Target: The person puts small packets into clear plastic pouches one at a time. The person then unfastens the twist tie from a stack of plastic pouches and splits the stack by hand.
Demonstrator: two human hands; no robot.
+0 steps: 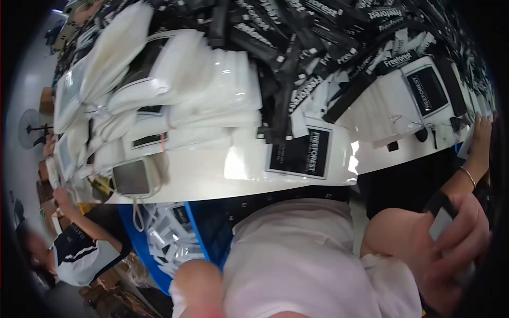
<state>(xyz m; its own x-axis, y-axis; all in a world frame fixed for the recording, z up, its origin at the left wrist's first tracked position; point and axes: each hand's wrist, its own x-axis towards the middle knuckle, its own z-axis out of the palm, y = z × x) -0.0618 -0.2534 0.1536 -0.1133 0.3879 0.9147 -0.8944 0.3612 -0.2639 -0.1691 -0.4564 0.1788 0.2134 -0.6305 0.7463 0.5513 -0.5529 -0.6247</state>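
Observation:
At the lower right, my right hand point(464, 236) is raised near my body, blurred, with its fingers curled around a black-and-white packet point(441, 218). Its print cannot be read and the hand hides much of it. Of my left arm point(197, 281) only a bent part shows at the bottom; the left hand is out of the picture. A clear plastic bag with a black FREEFOREST panel point(305, 152) lies at the table's front edge. Behind it spreads a large heap of black and white Freeforest packets point(302, 37).
Stacked clear bags point(212, 90) cover the left of the white table point(212, 177), by a grey-screened device point(132, 177). A blue bin point(196, 228) below holds bags. Another person's braceleted arm point(466, 172) reaches in at right; another person point(85, 249) is at left.

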